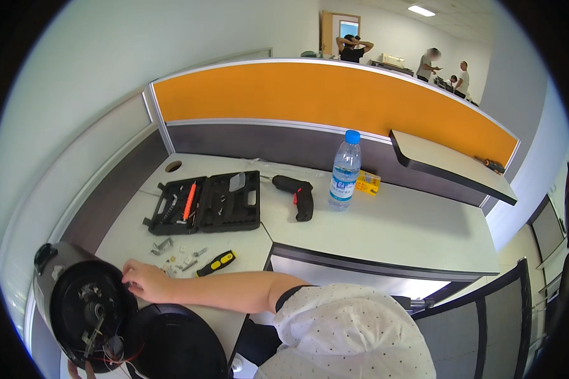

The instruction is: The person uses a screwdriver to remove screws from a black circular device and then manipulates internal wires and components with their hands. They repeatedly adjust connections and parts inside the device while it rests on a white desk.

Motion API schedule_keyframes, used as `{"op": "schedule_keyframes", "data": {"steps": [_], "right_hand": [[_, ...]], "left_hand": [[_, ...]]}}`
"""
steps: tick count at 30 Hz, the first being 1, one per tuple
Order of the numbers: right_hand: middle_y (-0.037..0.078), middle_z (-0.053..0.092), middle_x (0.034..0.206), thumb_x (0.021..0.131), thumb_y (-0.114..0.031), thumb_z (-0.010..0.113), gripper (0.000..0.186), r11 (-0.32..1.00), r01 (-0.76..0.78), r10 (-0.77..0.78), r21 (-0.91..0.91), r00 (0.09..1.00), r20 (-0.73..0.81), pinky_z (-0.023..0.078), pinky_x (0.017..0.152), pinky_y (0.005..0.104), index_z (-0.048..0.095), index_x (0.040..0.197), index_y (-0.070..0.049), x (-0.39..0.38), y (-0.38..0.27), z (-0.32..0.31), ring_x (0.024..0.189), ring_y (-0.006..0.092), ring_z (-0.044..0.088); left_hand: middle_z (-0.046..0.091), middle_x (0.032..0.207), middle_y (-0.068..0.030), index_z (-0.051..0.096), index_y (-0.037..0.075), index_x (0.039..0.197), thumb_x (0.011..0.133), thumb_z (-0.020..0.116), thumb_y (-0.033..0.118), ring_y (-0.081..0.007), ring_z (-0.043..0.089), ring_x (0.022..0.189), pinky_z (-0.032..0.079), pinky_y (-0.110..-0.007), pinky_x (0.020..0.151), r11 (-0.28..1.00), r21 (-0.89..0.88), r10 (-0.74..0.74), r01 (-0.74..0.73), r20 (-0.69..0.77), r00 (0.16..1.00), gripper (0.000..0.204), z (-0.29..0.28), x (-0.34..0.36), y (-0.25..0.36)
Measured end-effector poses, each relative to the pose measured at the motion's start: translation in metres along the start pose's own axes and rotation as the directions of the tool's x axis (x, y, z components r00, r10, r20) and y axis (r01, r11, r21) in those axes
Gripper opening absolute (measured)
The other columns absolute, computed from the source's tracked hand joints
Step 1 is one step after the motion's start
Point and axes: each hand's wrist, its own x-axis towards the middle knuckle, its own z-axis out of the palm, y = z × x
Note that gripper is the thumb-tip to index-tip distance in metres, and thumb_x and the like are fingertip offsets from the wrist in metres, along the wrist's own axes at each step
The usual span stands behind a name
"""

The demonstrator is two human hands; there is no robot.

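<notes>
In the head view, the pot (95, 297) is lying tipped on its side at the lower left, its open underside showing. The right hand (148, 281) is curling its fingers narrowly at the rim (whether they are pinching something small, I cannot tell). The left hand (82, 371) is showing only fingers at the lower edge, its grip hidden. Good handling here is probably depending on steadying the pot and sparing the thin wires (128, 359) any tugging. A round black cover (177, 344) is lying beside it. On the pale desk (385, 234), metal parts (162, 245), a screwdriver (217, 263), an open toolbox (237, 222), a drill (291, 184) and a bottle (344, 180) are resting; beyond the orange partition (335, 88), people (427, 63) are occupying the room.
</notes>
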Motion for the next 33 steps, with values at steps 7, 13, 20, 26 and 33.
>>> {"op": "schedule_keyframes", "data": {"steps": [7, 13, 20, 26, 33], "right_hand": [[0.009, 0.05, 0.104, 0.07, -0.003, 0.066, 0.026, 0.998, 0.017, -0.017, -0.063, 1.0, -0.001, 0.047, 0.066, 0.0374, 0.058, 0.094, -0.004, 0.002, -0.003, 0.004, 0.074, 0.0269, 0.059], [0.012, 0.048, 0.12, 0.071, -0.005, 0.065, 0.032, 0.994, -0.014, 0.022, -0.105, 0.997, 0.072, 0.049, 0.072, 0.0395, 0.056, 0.101, -0.003, 0.003, -0.001, 0.009, 0.085, 0.0301, 0.06], [0.017, 0.049, 0.121, 0.069, -0.006, 0.066, 0.04, 0.991, 0.043, -0.033, -0.125, 0.997, 0.076, 0.049, 0.074, 0.0401, 0.055, 0.107, 0.0, -0.004, 0.003, 0.015, 0.09, 0.0341, 0.058], [0.018, 0.043, 0.129, 0.068, -0.003, 0.065, 0.05, 0.996, 0.015, -0.007, -0.088, 0.996, 0.085, 0.05, 0.075, 0.0372, 0.049, 0.115, 0.004, -0.003, -0.001, 0.018, 0.092, 0.0301, 0.06], [0.018, 0.041, 0.131, 0.067, -0.002, 0.066, 0.055, 0.998, -0.036, 0.041, -0.051, 0.994, 0.106, 0.05, 0.078, 0.0353, 0.046, 0.118, 0.005, -0.003, 0.001, 0.017, 0.093, 0.0276, 0.06]], "left_hand": [[0.058, 0.103, -0.0158, 0.055, -0.006, 0.11, 0.07, 0.077, 0.014, -0.0253, 0.052, 0.093, 0.042, -0.037, 0.087, 0.993, -0.113, 0.031, -0.04, -0.078, 0.996, 0.05, -0.001, 0.004, -0.019], [0.058, 0.103, -0.0165, 0.055, -0.004, 0.111, 0.066, 0.08, 0.013, -0.0257, 0.053, 0.093, 0.043, -0.038, 0.087, 0.982, -0.089, 0.153, -0.166, -0.13, 0.98, 0.054, 0.0, 0.01, -0.038], [0.059, 0.106, -0.0153, 0.054, -0.004, 0.112, 0.065, 0.081, 0.017, -0.0256, 0.053, 0.096, 0.042, -0.037, 0.089, 0.997, -0.069, 0.015, -0.02, -0.065, 0.998, 0.058, -0.004, 0.006, -0.034], [0.059, 0.106, -0.0155, 0.054, -0.004, 0.112, 0.064, 0.081, 0.017, -0.0261, 0.053, 0.097, 0.042, -0.037, 0.09, 0.996, -0.091, -0.005, -0.004, -0.094, 0.996, 0.058, -0.006, 0.005, -0.036], [0.059, 0.105, -0.0154, 0.054, -0.004, 0.111, 0.067, 0.079, 0.017, -0.026, 0.052, 0.097, 0.04, -0.037, 0.091, 0.994, -0.109, -0.009, 0.003, -0.053, 0.999, 0.056, -0.003, 0.003, -0.03]]}}
